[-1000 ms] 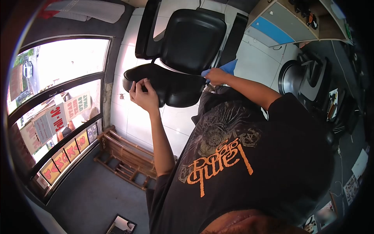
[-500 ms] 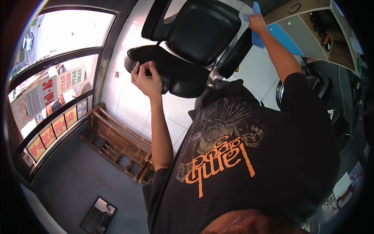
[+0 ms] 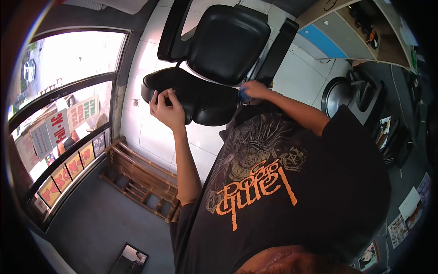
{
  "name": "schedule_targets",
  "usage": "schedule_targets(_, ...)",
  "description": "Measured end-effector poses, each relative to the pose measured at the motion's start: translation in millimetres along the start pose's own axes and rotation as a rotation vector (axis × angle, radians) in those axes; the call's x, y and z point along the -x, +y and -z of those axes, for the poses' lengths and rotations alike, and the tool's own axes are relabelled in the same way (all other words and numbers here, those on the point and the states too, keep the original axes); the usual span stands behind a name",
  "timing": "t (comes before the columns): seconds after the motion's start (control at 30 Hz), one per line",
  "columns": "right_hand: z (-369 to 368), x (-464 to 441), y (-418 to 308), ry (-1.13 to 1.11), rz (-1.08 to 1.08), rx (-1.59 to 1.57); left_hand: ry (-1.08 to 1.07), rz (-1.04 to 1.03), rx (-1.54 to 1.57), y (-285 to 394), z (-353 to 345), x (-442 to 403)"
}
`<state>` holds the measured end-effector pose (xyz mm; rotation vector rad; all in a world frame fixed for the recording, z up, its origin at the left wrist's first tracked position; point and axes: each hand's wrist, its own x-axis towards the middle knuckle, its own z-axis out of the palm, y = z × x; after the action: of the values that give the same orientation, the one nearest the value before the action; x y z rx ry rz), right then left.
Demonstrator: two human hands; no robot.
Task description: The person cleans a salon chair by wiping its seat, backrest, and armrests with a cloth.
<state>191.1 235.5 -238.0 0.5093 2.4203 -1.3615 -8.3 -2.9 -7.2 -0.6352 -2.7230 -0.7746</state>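
Nearest, the front of the black T-shirt (image 3: pixel 328 182) reaches almost to the near edge of the black padded armchair (image 3: pixel 228 43), so leaning in further could drag loose fabric against it. The left hand (image 3: pixel 168 109) lies over the left end of what looks like the chair's backrest (image 3: pixel 210 96), half open with loosely curled fingers and nothing visible in it; how firmly it bears on the padding cannot be told. If the chair can turn, so light a touch might fail to steady it. The right hand (image 3: pixel 255 90), at the backrest's other end, is closed around a bunched blue cloth (image 3: pixel 243 95). With so little cloth showing past the fingers, bare knuckles could scrape the padding, or a fold could catch in the gap beside the armrest.

The chair lies under and just beyond both hands. The backrest between them is smooth, matt black and rounded, with a notch in its near edge. Past it, the seat is broad and dark, with softly shining raised borders. The right armrest (image 3: pixel 278 50) slants away beyond the right hand, the left armrest (image 3: pixel 171 36) beyond the left. Farther out, past the right hand, stands a cabinet with a blue door (image 3: pixel 324 41).
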Motion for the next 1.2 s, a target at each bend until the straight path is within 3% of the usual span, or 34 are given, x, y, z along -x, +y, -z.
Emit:
schedule_targets(0.1, 57, 0, 45, 0.477, -0.138, -0.312, -0.005, -0.002, -0.009, 1, 1, 0)
schedule_targets(0.13, 80, -1, 74, 0.703, -0.281, -0.263, -0.01, 0.001, -0.008, 0, 1, 0)
schedule_targets(0.17, 125, 11, 86, 0.712, -0.457, -0.416, -0.014, 0.003, -0.008, 0, 1, 0)
schedule_targets(0.2, 153, 10, 113, 0.997, -0.528, -0.361, -0.012, 0.002, -0.014, -2, 0, 0)
schedule_targets(0.27, 221, 30, 103, 1.309, -0.273, -0.428, -0.011, 0.0, -0.028, -4, -2, 0)
schedule_targets(0.33, 264, 36, 83, 1.261, -0.24, -0.368, -0.013, -0.002, -0.026, -2, -1, 0)
schedule_targets(0.43, 261, -3, 124, 1.204, 0.025, -0.034, -0.023, 0.0, -0.037, -2, 0, 1)
schedule_targets(0.5, 223, -42, 177, 1.031, 0.168, 0.185, -0.025, -0.008, -0.045, -2, -1, 1)
schedule_targets(0.53, 191, -45, 173, 0.817, 0.01, 0.313, -0.026, -0.015, -0.049, -1, -1, 1)
schedule_targets(0.57, 148, -41, 152, 0.884, 0.074, 0.536, -0.027, -0.022, -0.053, -1, 0, 1)
schedule_targets(0.6, 115, -29, 121, 0.893, 0.084, 0.506, -0.023, -0.017, -0.043, -1, 0, 1)
schedule_targets(0.67, 67, 4, 69, 0.644, 0.061, 0.557, -0.014, -0.008, -0.017, -1, -1, 0)
schedule_targets(0.77, 7, 36, 81, 0.313, 0.368, 0.519, -0.033, 0.007, -0.015, 2, 1, 1)
schedule_targets(0.87, 39, 65, 75, 0.174, 0.503, 0.412, -0.035, 0.014, 0.004, -3, -1, 1)
schedule_targets(0.9, 58, 63, 82, 0.125, 0.485, 0.703, -0.022, 0.007, -0.002, -2, 0, 0)
schedule_targets(0.97, 97, 58, 106, 0.249, 0.419, 0.831, -0.025, -0.001, 0.007, -3, 0, 1)
schedule_targets(1.0, 125, 57, 107, 0.287, 0.277, 0.872, -0.027, -0.002, 0.013, -3, 0, 0)
schedule_targets(1.07, 161, 38, 137, 0.575, 0.035, 0.918, -0.031, 0.006, 0.035, -2, 0, 0)
schedule_targets(1.13, 190, 18, 158, 0.836, -0.136, 0.7, -0.033, 0.01, 0.047, -2, 0, 2)
schedule_targets(1.17, 200, 2, 168, 0.932, -0.344, 0.658, -0.033, 0.005, 0.046, -3, 0, 2)
schedule_targets(1.2, 206, -12, 165, 1.093, -0.439, 0.262, -0.031, 0.0, 0.045, -3, 1, 2)
